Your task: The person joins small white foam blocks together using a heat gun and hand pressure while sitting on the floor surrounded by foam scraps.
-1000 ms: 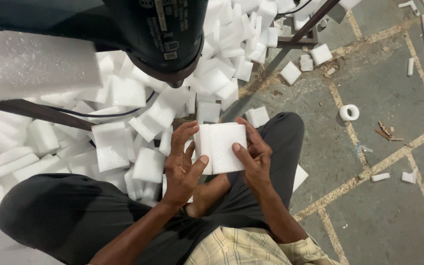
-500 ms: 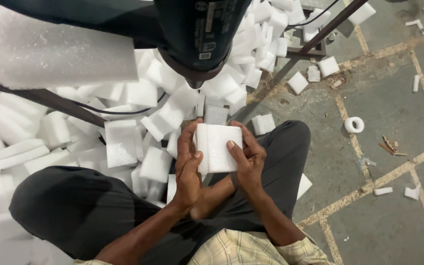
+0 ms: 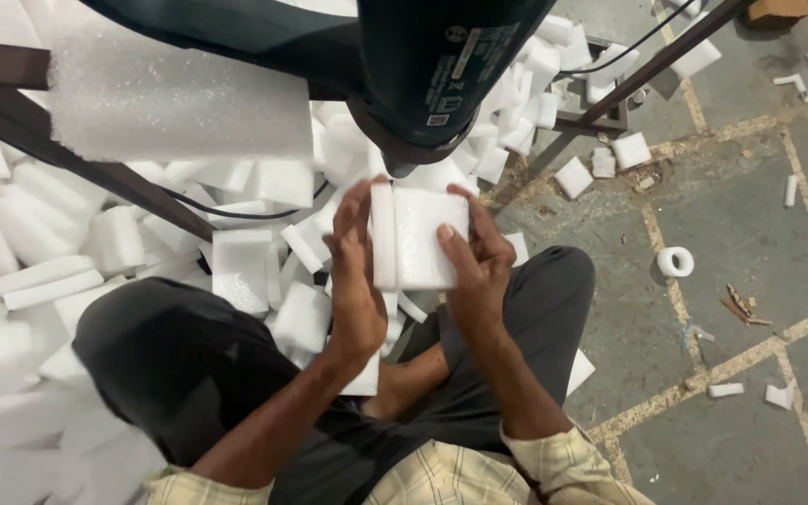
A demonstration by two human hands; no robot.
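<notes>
- Foam block (image 3: 420, 238) had risen closer to the dark machine (image 3: 441, 70) overhead.
- Left hand (image 3: 355, 281) and right hand (image 3: 477, 266) clasped its sides, above the foam pile (image 3: 236, 271).

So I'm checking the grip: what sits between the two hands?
A white foam block, gripped by the left hand and right hand; head view.

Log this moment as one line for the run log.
left hand: grips foam block | right hand: grips foam block | foam block: white, upright, under dark tool nozzle | around: foam pieces
</notes>
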